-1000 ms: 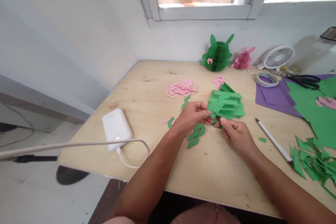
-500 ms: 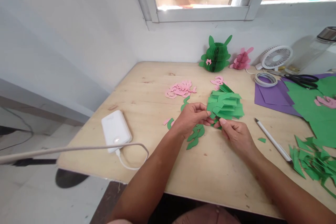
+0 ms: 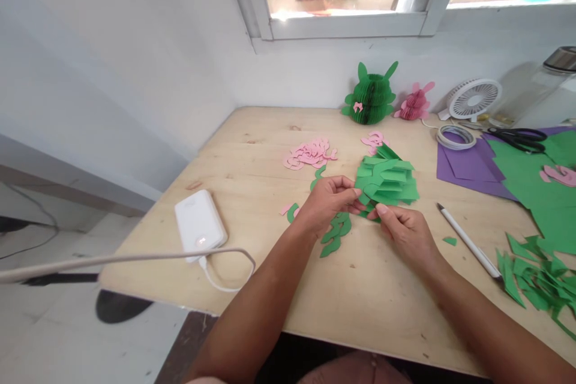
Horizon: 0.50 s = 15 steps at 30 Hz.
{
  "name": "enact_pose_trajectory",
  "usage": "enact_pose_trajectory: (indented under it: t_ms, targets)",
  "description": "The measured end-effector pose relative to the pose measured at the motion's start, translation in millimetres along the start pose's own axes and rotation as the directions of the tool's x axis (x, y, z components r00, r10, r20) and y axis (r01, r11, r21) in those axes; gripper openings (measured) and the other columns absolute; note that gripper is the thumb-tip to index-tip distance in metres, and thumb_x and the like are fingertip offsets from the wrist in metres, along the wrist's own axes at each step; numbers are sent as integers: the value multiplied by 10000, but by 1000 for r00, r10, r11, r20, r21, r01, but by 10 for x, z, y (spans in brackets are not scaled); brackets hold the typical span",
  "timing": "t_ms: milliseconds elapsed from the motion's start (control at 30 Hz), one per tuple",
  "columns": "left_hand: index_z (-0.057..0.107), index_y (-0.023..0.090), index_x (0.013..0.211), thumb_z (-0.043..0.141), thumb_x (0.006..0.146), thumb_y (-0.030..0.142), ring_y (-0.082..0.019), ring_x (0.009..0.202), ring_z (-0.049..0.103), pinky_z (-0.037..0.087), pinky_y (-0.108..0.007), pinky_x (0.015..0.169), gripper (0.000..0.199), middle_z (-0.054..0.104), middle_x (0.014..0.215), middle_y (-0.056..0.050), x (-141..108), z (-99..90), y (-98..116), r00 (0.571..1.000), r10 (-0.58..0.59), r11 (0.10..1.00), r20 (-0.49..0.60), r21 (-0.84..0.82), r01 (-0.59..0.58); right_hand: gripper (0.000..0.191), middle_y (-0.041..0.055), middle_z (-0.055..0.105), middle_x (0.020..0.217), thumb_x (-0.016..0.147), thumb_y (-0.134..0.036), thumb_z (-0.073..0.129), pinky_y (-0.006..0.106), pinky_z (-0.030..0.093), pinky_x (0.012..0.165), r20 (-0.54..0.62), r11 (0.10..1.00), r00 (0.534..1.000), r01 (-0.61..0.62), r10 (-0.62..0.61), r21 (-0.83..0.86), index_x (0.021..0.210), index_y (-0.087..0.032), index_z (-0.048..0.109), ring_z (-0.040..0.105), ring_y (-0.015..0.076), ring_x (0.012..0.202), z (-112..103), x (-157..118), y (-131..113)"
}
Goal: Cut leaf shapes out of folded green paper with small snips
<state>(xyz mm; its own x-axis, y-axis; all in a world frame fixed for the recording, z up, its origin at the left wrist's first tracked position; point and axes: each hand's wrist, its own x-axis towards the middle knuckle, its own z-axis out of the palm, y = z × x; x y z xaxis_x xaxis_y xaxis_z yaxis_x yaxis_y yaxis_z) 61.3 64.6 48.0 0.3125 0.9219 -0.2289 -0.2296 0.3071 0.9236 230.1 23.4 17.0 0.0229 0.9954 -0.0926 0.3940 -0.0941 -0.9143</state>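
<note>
My left hand (image 3: 335,201) pinches the lower left edge of a green paper piece (image 3: 366,188) beside a pile of folded green paper strips (image 3: 389,177). Close to its right, my right hand (image 3: 400,225) is closed, thumb against fingers, at the pile's lower edge; whatever lies between its fingertips is too small to make out. Curved green cutouts (image 3: 335,234) lie partly under my left wrist. Pink curved cutouts (image 3: 310,153) are heaped behind my left hand, and a few more pink ones (image 3: 373,141) lie behind the green strips.
A white power bank (image 3: 200,222) with a cable is on the left. Green (image 3: 369,99) and pink (image 3: 414,103) paper figures stand by the wall. On the right are a fan (image 3: 474,99), tape (image 3: 456,137), scissors (image 3: 517,138), a white pen (image 3: 468,240) and green scraps (image 3: 535,273).
The dark thin tip that showed between my right fingertips is no longer visible. Both hands have stayed nearly in place.
</note>
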Motion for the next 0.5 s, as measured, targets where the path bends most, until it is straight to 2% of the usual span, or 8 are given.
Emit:
enact_pose_trajectory:
  t_ms: [333, 500]
  targets:
    - [545, 142, 682, 728, 672, 230, -120, 583, 629, 528, -263, 638, 203, 617, 598, 6, 11, 15, -46, 1000, 4, 997, -13, -78, -5, 518, -46, 295, 495, 814, -599, 508, 244, 247, 472, -20, 1000, 1000, 21, -20, 17, 682, -135, 697, 297, 112, 488, -1, 8, 11]
    - [554, 141, 681, 734, 667, 231, -118, 573, 626, 525, -264, 635, 202, 615, 587, 9, 16, 15, -45, 1000, 0, 997, -13, -82, -1, 540, -54, 274, 479, 812, -619, 503, 239, 215, 442, -23, 999, 999, 26, -26, 26, 670, -132, 688, 265, 101, 459, 3, 5, 8]
